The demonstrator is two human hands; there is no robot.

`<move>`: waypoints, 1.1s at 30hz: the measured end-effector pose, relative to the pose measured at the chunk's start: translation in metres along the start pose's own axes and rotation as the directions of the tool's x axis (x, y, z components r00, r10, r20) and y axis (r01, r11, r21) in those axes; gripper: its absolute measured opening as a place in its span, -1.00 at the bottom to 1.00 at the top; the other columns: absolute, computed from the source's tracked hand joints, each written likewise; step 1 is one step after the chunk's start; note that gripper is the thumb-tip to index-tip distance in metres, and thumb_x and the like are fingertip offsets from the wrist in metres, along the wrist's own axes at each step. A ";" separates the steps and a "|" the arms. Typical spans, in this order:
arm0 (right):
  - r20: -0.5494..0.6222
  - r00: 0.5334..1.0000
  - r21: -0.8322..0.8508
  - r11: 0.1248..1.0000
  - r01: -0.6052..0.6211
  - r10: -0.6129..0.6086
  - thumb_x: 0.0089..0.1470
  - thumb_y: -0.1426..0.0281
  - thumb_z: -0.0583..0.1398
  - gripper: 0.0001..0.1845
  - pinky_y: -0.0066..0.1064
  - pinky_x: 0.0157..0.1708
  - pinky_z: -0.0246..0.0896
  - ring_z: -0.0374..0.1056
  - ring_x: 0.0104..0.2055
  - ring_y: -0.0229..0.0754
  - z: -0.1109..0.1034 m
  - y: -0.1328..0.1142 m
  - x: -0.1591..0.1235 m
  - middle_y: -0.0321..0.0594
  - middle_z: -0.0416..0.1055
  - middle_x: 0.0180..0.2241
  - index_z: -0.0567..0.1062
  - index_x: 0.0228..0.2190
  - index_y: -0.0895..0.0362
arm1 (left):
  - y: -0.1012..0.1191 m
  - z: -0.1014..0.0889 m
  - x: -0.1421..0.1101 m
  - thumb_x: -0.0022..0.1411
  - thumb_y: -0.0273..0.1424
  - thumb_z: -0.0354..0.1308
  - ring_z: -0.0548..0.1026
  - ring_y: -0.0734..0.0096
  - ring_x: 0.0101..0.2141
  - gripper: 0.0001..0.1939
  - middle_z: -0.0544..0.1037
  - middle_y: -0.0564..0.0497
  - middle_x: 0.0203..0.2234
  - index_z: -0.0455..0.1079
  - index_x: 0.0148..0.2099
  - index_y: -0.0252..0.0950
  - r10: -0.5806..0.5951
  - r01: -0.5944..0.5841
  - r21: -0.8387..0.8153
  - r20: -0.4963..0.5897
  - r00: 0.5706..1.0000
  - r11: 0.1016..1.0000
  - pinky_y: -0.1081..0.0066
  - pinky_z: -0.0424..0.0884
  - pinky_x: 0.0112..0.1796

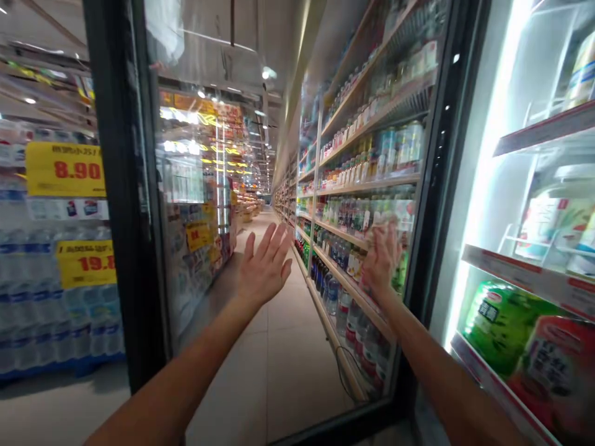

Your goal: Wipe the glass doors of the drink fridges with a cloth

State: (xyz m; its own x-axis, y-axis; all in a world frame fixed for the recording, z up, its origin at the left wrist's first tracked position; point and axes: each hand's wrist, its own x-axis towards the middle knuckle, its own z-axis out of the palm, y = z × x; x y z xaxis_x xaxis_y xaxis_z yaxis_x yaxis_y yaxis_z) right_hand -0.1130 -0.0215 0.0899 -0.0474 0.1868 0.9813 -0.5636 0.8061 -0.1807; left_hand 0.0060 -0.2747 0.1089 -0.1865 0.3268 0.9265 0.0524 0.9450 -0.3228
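A black-framed glass door [269, 378] stands open in front of me. My left hand [264, 263] is raised at the middle of the pane with its fingers spread, holding nothing. I cannot tell whether its palm touches the glass. Farther right, near the hinge-side frame, my right hand [382, 266] is up against the pane and smeared by motion. A pale cloth [385, 227] shows at its fingertips, pressed towards the glass; most of it is hidden by the hand.
On the right, a lit fridge holds a green drink pack [504, 319], a red pack [553, 371] and white bottles [542, 217]. Shelves of drinks [362, 204] and a tiled aisle show in the glass. Wrapped water bottles [56, 310] with yellow price signs [65, 170] stand left.
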 end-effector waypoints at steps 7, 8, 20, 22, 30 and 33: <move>0.013 0.998 0.019 0.998 0.062 -0.062 0.10 0.40 -0.06 -0.52 0.06 0.15 -0.23 -0.09 0.25 -0.04 0.008 -0.032 -0.027 -0.12 0.05 0.19 0.22 0.08 0.00 | 0.007 0.005 -0.012 0.19 -0.34 0.00 -0.02 0.22 0.22 -0.36 0.07 -0.10 0.20 -0.10 0.27 -0.23 -0.039 0.039 -0.022 0.014 0.999 0.999 0.09 -0.22 0.18; -0.048 0.998 0.011 0.999 -0.050 0.051 0.11 0.40 -0.08 -0.51 0.08 0.13 -0.21 -0.10 0.25 -0.02 0.009 -0.033 -0.026 -0.07 0.04 0.19 0.21 0.09 0.04 | 0.009 0.005 -0.014 0.19 -0.34 0.00 -0.02 0.21 0.22 -0.36 0.07 -0.11 0.20 -0.11 0.27 -0.23 -0.048 0.049 -0.024 0.015 0.999 0.999 0.09 -0.22 0.18; -0.026 0.999 0.057 0.998 -0.032 0.034 0.12 0.42 -0.09 -0.51 0.05 0.16 -0.25 -0.16 0.27 -0.02 0.009 -0.078 -0.035 -0.07 -0.01 0.21 0.20 0.10 0.06 | 0.017 0.004 -0.050 0.18 -0.35 0.03 -0.02 0.24 0.21 -0.33 0.13 -0.12 0.18 -0.13 0.28 -0.22 -0.052 0.053 -0.032 0.034 0.998 0.998 0.13 -0.16 0.17; 0.016 1.000 0.069 0.997 0.020 -0.021 0.11 0.43 -0.08 -0.50 0.03 0.17 -0.26 -0.19 0.28 -0.01 0.009 -0.087 -0.043 -0.06 -0.02 0.21 0.19 0.11 0.08 | 0.018 0.004 -0.054 0.18 -0.35 0.02 -0.01 0.24 0.21 -0.34 0.13 -0.11 0.18 -0.13 0.28 -0.21 -0.056 0.057 -0.028 0.041 0.998 0.998 0.13 -0.16 0.17; 0.031 0.997 0.078 0.995 0.066 -0.068 0.10 0.42 -0.06 -0.48 0.09 0.16 -0.27 -0.13 0.26 0.00 0.009 -0.080 -0.054 -0.11 0.00 0.21 0.15 0.12 0.00 | 0.017 0.004 -0.062 0.17 -0.36 0.02 -0.05 0.27 0.22 -0.33 0.11 -0.09 0.19 -0.15 0.28 -0.20 -0.054 0.057 -0.052 0.056 0.997 0.997 0.15 -0.19 0.18; -0.023 0.999 0.059 0.997 -0.047 0.049 0.11 0.43 -0.09 -0.47 0.08 0.15 -0.23 -0.16 0.27 0.02 0.010 -0.076 -0.053 -0.05 -0.03 0.22 0.14 0.13 0.07 | 0.017 0.004 -0.064 0.17 -0.36 0.02 -0.06 0.27 0.22 -0.34 0.11 -0.09 0.18 -0.12 0.28 -0.21 -0.054 0.056 -0.041 0.059 0.997 0.998 0.15 -0.19 0.18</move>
State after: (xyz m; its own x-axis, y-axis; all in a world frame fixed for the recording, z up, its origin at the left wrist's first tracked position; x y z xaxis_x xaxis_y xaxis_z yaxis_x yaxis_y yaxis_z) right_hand -0.0754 -0.0985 0.0523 -0.0557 0.2386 0.9695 -0.6083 0.7619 -0.2224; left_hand 0.0148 -0.2795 0.0431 -0.2466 0.2741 0.9295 0.0820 0.9616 -0.2618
